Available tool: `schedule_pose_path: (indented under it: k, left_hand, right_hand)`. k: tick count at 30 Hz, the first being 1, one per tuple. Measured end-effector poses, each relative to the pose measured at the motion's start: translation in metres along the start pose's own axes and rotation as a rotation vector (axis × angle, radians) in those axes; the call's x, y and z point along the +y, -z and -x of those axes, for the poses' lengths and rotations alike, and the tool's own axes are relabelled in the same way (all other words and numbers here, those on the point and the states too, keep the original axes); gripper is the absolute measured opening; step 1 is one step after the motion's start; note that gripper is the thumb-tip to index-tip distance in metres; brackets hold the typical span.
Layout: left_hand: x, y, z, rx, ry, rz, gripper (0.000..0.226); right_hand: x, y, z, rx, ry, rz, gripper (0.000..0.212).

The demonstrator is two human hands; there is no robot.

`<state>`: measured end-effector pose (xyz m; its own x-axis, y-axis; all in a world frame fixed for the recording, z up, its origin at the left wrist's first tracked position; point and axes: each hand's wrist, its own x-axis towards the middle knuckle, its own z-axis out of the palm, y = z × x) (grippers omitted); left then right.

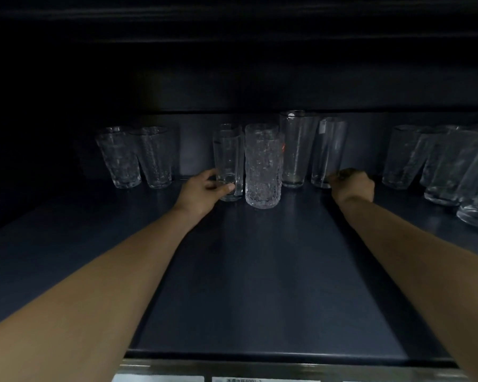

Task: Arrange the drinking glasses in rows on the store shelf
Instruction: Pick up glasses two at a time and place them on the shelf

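On a dim, dark store shelf point(260, 271), the left hand point(204, 188) curls thumb and fingers round the foot of an upright smooth glass point(228, 158). The right hand point(352, 186) has curled fingers; an upright tall glass point(327, 150) stands just to their left, and I cannot tell whether they grip it.

On the shelf point(260, 271) we find the glasses standing toward the back. Far left, the leftmost glass point(118, 158) and its neighbour point(155, 157) stand side by side. In the middle, our left hand point(204, 188) wraps the held glass point(228, 161). Just right of it stands the front glass point(263, 172), then the tall glass point(295, 150) farther back, then the straight glass point(327, 151) with our right hand point(352, 184) at its base. Far right, a cluster of glasses point(403, 158) runs forward.
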<state>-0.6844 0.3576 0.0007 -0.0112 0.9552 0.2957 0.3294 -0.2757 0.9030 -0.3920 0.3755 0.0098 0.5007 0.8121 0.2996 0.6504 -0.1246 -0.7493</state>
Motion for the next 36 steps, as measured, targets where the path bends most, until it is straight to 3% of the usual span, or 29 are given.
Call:
schedule_pose_path:
  k: [6, 16, 27, 32, 36]
  left_hand:
    - [0.003, 0.000, 0.002, -0.017, -0.001, 0.008, 0.035]
    - [-0.004, 0.002, -0.004, 0.003, 0.058, 0.001, 0.059]
    - [0.007, 0.002, 0.001, 0.048, 0.096, 0.036, 0.044]
    - [0.009, 0.002, 0.001, 0.052, 0.114, 0.005, 0.050]
    - [0.011, 0.003, 0.001, 0.062, 0.119, 0.075, 0.068]
  right_hand:
    - [0.000, 0.000, 0.001, -0.001, 0.002, 0.001, 0.037]
    - [-0.002, 0.002, 0.003, -0.001, 0.010, -0.003, 0.039]
    - [-0.005, 0.006, 0.006, -0.017, -0.027, -0.026, 0.036]
    - [-0.004, 0.011, 0.010, -0.017, -0.066, -0.094, 0.040]
    - [-0.006, 0.018, 0.022, -0.042, -0.041, -0.078, 0.039]
